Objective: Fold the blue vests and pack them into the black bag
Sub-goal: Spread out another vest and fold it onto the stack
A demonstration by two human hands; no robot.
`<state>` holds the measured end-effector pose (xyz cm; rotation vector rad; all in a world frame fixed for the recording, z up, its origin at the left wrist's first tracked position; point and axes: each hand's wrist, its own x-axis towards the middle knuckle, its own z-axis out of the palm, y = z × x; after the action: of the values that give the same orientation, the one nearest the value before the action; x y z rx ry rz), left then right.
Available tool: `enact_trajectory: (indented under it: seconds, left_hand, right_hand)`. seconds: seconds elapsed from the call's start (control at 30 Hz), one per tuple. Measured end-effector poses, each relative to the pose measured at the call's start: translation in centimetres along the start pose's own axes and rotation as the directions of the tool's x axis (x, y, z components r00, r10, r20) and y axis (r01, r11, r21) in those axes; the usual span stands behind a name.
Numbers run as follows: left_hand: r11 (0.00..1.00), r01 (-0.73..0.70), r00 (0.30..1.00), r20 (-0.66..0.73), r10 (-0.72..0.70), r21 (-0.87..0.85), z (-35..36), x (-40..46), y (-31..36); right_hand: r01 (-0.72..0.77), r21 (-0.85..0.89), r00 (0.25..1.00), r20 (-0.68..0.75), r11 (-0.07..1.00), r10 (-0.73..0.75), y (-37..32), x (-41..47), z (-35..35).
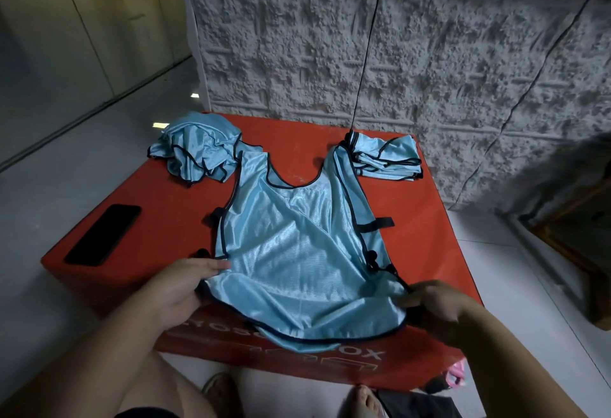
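Two hands, left hand (185, 282) and right hand (436, 305), gripping one spread vest (297, 252), two vest piles.

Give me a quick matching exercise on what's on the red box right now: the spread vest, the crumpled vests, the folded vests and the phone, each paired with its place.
Things:
1. spread vest
2. crumpled vests
3. folded vests
4. phone

Places:
A. far right corner of the red box
B. left edge of the box
C. middle of the box, hem held by left hand and right hand
D. far left corner of the box

Pairs: 1-C, 2-D, 3-A, 4-B
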<state>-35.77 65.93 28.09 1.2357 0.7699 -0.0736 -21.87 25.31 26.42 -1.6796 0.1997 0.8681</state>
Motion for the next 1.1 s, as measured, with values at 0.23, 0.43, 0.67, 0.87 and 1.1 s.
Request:
enact_trajectory:
  seconds: [0.23,0.43,0.67,0.87,1.1]
  left_hand:
    - [0.971,0.098,0.989,0.134,-0.069,-0.218,0.1,-1.0,1.5]
    - [0.916,0.095,0.995,-0.002,-0.104,-0.39,-0.3,0.4,1.4]
    - [0.902,0.193,0.972,-0.053,-0.231,-0.385,-0.9,0.8,0.8]
    - [0.947,0.239,0.967,-0.039,-0.253,-0.214,-0.7,0.4,0.8]
    - [0.986,0.153,0.984,-0.086,-0.158,-0.059,0.3,0.1,0.4]
  right_hand:
    - [0.036,0.323,0.994,-0.106,0.946,-0.002,-1.6,-1.9,1.3]
    - [0.111,0.456,0.94,-0.335,0.883,0.055,-1.7,-1.2,0.6]
    - [0.152,0.471,0.902,-0.425,0.869,0.073,-1.9,-0.8,0.8]
    - [0.183,0.396,0.864,-0.501,0.9,0.045,-1.8,-0.7,1.1]
    - [0.199,0.393,0.852,-0.521,0.898,0.04,-1.7,-0.4,1.5]
